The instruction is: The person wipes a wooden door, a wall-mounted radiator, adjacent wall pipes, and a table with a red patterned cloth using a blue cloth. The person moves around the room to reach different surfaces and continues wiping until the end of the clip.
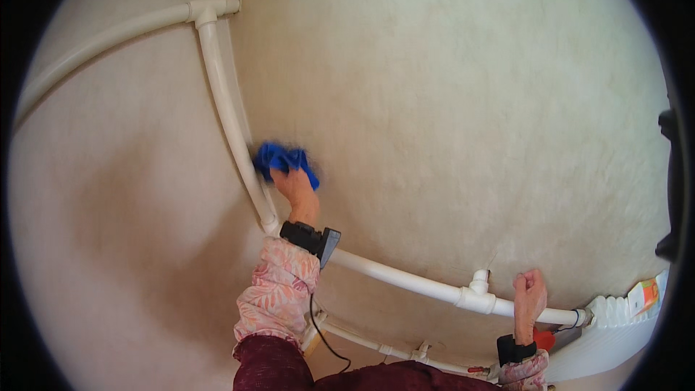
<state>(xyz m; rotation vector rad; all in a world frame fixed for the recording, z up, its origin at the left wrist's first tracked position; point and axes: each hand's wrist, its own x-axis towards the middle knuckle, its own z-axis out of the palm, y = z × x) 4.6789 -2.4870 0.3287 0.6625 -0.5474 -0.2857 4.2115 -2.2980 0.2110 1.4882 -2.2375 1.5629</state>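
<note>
My left hand (297, 189) holds a crumpled blue cloth (285, 158) against the wall (434, 119), close to the room's corner and just right of the vertical white plastic pipe (225, 92). Dark smudges show on the wall around the cloth. My right hand (530, 289) is closed, with its fingers curled; nothing can be made out inside it. It is in front of the wall, over the horizontal white pipe (402, 278), between a pipe elbow and the radiator. Both wrists wear black straps with devices, and a black cable hangs from the left one.
A white radiator (602, 339) stands at lower right with a printed carton (645, 297) on top. A red object (544, 339) is beside my right wrist. A second, lower pipe (358, 338) runs along the wall, and another pipe (108, 37) crosses the left wall high up.
</note>
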